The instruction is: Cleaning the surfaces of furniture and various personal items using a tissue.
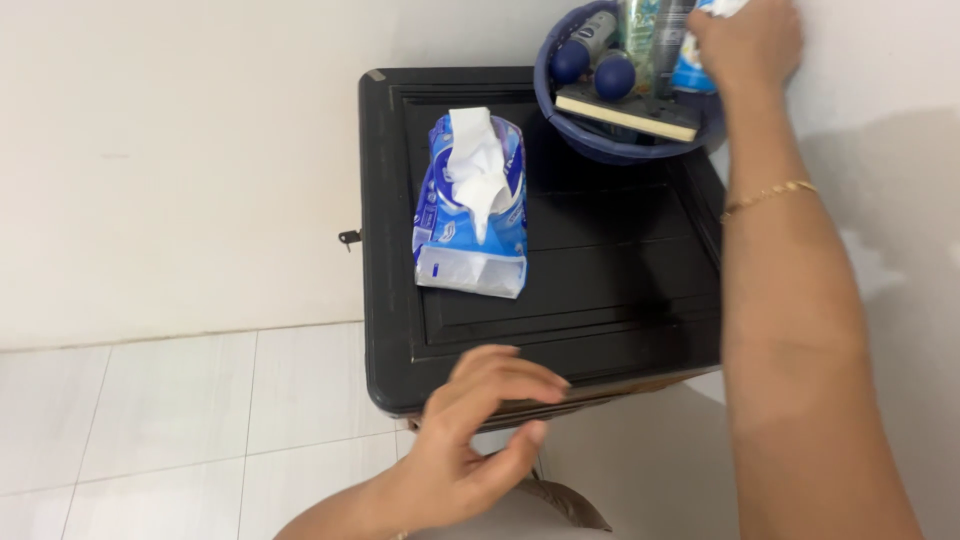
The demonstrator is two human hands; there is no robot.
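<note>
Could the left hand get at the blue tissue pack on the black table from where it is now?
Probably yes. The left hand is open at the table's near edge, and the tissue pack lies flat with only bare tabletop between them.

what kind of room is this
Probably a home, perhaps a bedroom or bathroom corner. A small black cabinet stands against a plain white wall on white floor tiles; it bears a blue tissue pack and a blue basket of toiletry bottles, where the right hand reaches.
</note>
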